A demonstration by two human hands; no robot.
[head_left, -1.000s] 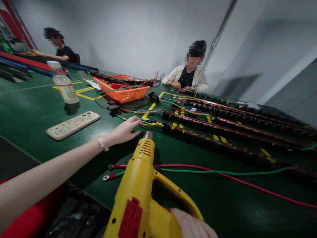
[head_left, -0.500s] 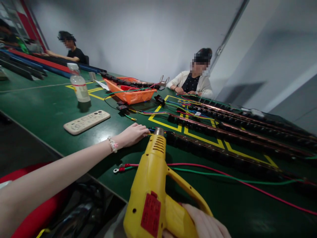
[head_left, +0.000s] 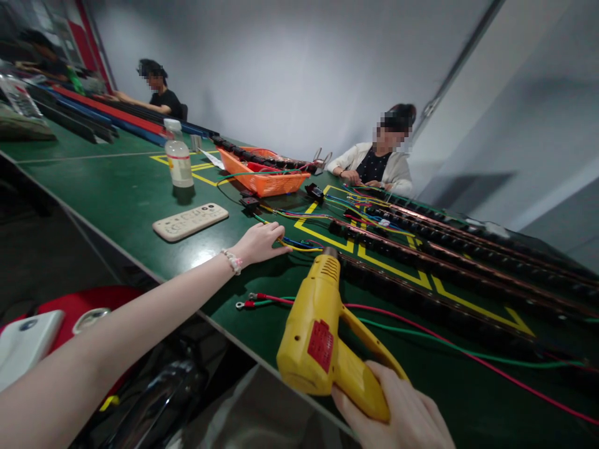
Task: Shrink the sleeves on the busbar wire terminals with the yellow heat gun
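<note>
Left hand [head_left: 262, 242]: mid-frame, above the bench [head_left: 126, 193], grip closed with thumb and fingers together on thin wires [head_left: 306, 247], yellow and blue among them. The wires run right from the fingers towards the near end of the front bar [head_left: 421, 290].

Right hand [head_left: 393, 405]: lower right of centre, grip wrapped around the handle of the yellow heat gun [head_left: 309, 337]. The gun is tilted, its metal nozzle [head_left: 330, 252] up at the wires and bar end; contact there cannot be determined.

Further dark bars with copper-coloured strips lie roughly parallel behind the front one, at right. A red cable [head_left: 397, 310] and a green cable [head_left: 402, 330], both with ring lugs at their left ends, pass beneath the gun.

A phone [head_left: 191, 222] lies left of the left hand; a bottle [head_left: 178, 162] stands behind it. An orange basket [head_left: 266, 181] sits upper centre, holding dark parts. A person in a white top [head_left: 395, 168] is seated at upper right.
</note>
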